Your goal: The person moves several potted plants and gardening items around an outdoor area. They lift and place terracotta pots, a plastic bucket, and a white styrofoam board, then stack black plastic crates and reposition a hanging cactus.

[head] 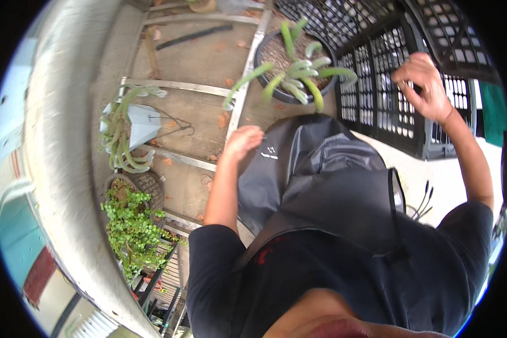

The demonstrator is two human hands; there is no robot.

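Observation:
My left hand (246,141) is raised beside the black apron (317,152), just left of its white print; its fingers are bent together, and whether anything is in them cannot be told. My right hand (422,86) is in front of the black plastic crates (380,80), with the thumb apart from curled fingers and nothing visible between them. Ahead of me, between the hands, stands a round black pot (274,95) of soil with a cactus (300,69) whose long green stems hang over the rim.
A metal frame (181,84) with crossbars lies left of the pot. Further left are a trailing cactus in a pale blue hanging pot (141,124) and a leafy green plant (131,228). A thick pale pipe or rail (59,139) curves along the left edge.

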